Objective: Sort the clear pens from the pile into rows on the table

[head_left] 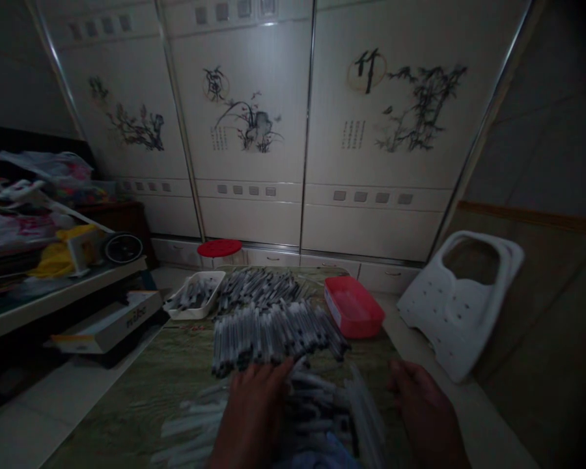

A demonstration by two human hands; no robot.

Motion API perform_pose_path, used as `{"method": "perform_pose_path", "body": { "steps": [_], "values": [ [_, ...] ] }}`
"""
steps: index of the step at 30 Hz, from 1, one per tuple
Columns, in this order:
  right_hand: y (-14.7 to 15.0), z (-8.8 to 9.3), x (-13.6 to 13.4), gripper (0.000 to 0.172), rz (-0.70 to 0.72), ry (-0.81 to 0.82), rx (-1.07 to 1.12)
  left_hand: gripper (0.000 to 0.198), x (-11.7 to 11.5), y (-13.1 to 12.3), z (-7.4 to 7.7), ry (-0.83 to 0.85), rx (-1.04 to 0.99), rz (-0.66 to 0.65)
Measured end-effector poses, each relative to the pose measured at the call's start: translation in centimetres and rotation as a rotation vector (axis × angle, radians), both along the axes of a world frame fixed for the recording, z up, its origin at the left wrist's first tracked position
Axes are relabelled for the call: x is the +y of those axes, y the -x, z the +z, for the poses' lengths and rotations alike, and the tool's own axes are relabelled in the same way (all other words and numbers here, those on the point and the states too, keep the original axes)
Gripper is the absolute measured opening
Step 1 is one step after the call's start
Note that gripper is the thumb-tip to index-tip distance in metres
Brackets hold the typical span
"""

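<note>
My left hand [256,397] is over the middle of the table, its fingers bent and drawn together among pens. Whatever lies under its fingertips is blurred and partly hidden. To the right, my right hand [427,404] is held with its fingers curled together; I cannot make out anything in them. Between my hands lies a messy heap of pens with dark ends [317,404]. Clear plastic tubes [190,423] lie left of my left hand, and more clear tubes [366,407] lie beside the heap. Just beyond, a row of clear pens with black tips [273,329] is spread side by side.
Farther back on the table [131,394] lie another pile of pens [261,286], a white tray [176,314] holding pens and a pink basket [364,326]. A red stool [219,247] and a white plastic stool-like piece [461,299] stand beyond the table.
</note>
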State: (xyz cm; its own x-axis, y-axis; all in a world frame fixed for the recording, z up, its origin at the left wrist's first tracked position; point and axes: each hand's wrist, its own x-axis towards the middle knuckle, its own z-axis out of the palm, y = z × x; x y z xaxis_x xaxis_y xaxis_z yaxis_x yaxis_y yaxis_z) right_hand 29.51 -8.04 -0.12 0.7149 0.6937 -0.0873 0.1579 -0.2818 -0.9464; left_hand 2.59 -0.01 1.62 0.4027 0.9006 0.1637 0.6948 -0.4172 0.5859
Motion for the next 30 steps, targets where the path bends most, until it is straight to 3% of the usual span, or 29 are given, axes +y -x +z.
{"method": "perform_pose_path", "body": {
  "steps": [4, 6, 10, 15, 23, 30],
  "values": [
    [-1.7, -0.5, -0.8, 0.04, -0.004, -0.061, 0.031, 0.04, -1.4, -3.1, 0.2, 0.082, -0.168, 0.006],
    [-2.2, -0.6, -1.2, 0.038, 0.031, -0.065, 0.018, 0.033, -1.6, -4.9, 0.6, 0.043, -0.038, -0.018],
    [-3.3, -0.1, -2.0, 0.035, 0.03, -0.088, 0.02, 0.028, -0.7, -8.5, 1.5, -0.104, 0.289, -0.184],
    [-4.8, 0.6, -3.5, 0.035, 0.02, -0.125, 0.033, 0.025, 0.7, -11.7, 1.1, -0.128, 0.417, -0.239],
    [-6.1, -0.6, -4.2, 0.037, 0.083, -0.14, 0.014, 0.028, 0.0, -12.3, 0.5, -0.112, 0.468, -0.23],
    [-4.9, -2.2, -3.5, 0.031, 0.216, -0.112, -0.045, 0.029, 0.0, -11.5, 0.3, -0.099, 0.453, -0.176]
  ]
}}
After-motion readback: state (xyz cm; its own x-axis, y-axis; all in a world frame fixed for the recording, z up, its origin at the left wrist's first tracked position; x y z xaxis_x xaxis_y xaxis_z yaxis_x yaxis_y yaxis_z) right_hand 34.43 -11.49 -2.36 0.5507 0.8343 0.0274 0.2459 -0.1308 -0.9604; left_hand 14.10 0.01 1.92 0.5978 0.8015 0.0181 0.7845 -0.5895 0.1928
